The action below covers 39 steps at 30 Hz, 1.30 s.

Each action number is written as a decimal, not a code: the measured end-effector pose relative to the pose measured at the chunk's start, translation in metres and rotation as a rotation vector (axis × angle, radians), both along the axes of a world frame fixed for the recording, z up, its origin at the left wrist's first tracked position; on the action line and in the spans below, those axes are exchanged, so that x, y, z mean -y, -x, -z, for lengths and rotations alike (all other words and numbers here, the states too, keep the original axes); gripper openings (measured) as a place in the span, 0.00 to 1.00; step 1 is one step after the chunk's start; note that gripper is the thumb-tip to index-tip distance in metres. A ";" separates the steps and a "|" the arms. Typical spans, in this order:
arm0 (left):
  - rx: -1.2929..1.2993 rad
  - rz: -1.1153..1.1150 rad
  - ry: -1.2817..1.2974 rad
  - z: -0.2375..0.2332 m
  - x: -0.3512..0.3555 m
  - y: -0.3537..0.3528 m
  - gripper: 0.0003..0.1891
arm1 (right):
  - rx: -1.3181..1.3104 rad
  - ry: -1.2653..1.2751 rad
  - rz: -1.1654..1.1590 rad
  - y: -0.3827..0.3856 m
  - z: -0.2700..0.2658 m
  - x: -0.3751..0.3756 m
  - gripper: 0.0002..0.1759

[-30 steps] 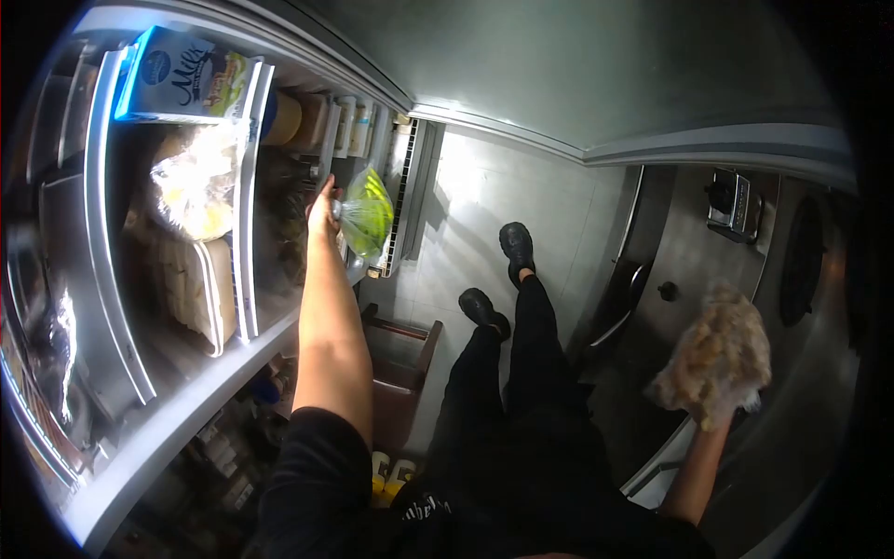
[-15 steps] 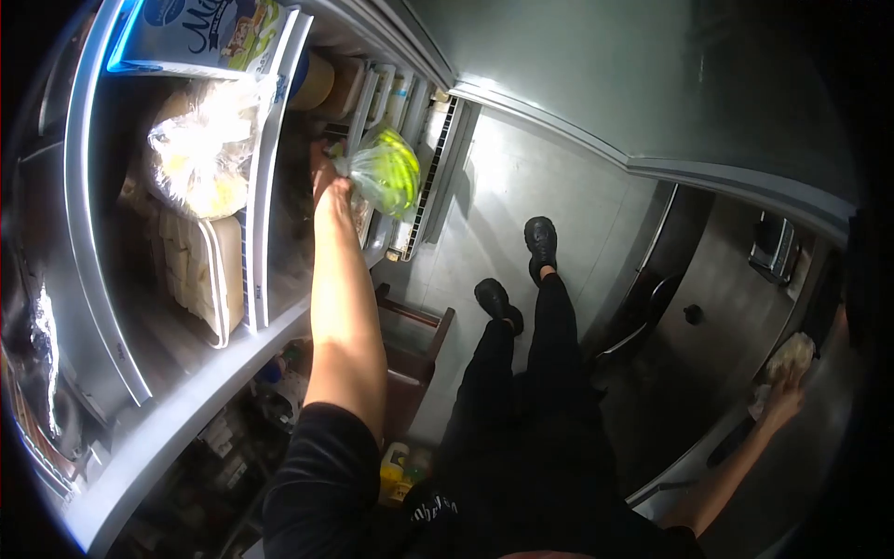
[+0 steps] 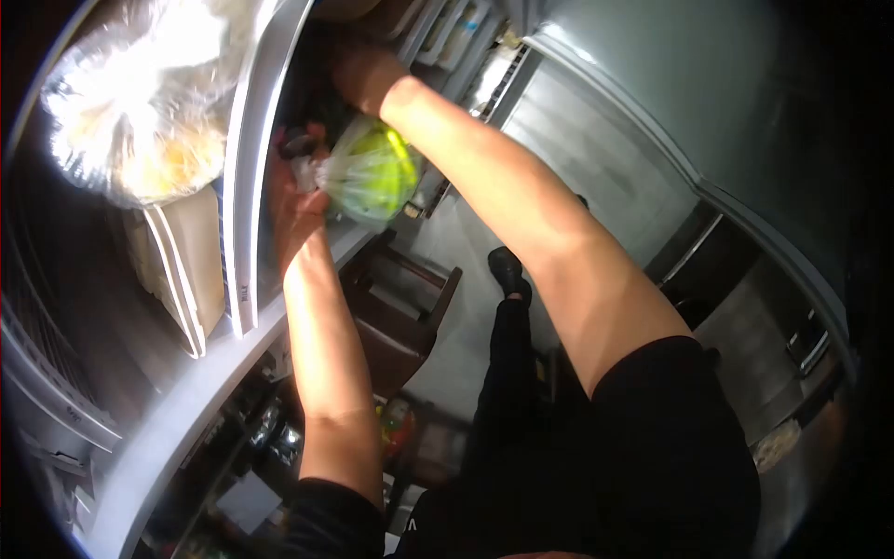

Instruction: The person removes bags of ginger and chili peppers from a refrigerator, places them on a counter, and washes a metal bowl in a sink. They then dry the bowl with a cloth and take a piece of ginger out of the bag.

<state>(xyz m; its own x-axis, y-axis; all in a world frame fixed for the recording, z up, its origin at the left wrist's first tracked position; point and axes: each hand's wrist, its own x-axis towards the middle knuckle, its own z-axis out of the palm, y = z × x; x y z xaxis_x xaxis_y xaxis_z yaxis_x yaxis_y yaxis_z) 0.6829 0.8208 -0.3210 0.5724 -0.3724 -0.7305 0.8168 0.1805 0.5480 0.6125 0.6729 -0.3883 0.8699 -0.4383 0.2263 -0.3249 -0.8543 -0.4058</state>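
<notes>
My left hand (image 3: 303, 191) is inside the lit fridge, closed on the gathered neck of a clear plastic bag (image 3: 372, 177) with bright green produce in it. The bag hangs to the right of the fingers. Above it, my right hand (image 3: 368, 74) reaches into a dark part of the fridge; its fingers are blurred and in shadow, and what they touch is hidden.
On the left are a fridge shelf edge (image 3: 244, 186), a shiny plastic bag (image 3: 149, 112) and a pale container (image 3: 177, 270). Door racks (image 3: 456, 37) stand at the top. A brown chair (image 3: 396, 326) is below; a wrapped item (image 3: 776, 445) lies on the counter at right.
My right hand has left the wrapped item at the right and come across into the fridge. My left hand and the green bag appear lower and closer. The view has shifted toward the fridge.
</notes>
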 end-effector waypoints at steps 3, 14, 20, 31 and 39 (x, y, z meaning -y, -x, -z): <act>0.100 0.050 -0.062 -0.002 -0.001 0.010 0.14 | 0.195 0.140 0.202 -0.048 0.060 -0.004 0.22; 0.119 0.100 -0.037 0.003 0.013 0.042 0.13 | 0.163 -0.461 -0.015 0.069 -0.014 0.016 0.23; 0.379 0.222 -0.336 0.017 0.059 0.075 0.19 | 0.606 -1.513 0.062 0.193 -0.044 0.028 0.20; 0.369 0.485 -0.813 0.066 0.126 0.068 0.23 | 0.858 -1.527 0.192 0.188 -0.033 0.091 0.28; 0.537 0.731 -1.065 0.054 0.111 0.074 0.30 | 0.879 -1.719 0.184 0.180 -0.009 0.086 0.27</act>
<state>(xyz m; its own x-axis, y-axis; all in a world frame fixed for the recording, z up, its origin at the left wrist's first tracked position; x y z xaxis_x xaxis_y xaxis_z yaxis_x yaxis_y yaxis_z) 0.6090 0.7100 -0.3747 0.7889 -0.1161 -0.6035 0.1931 -0.8854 0.4228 0.4329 0.5866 -0.3794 0.6952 -0.6909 -0.1983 0.3793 0.5869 -0.7153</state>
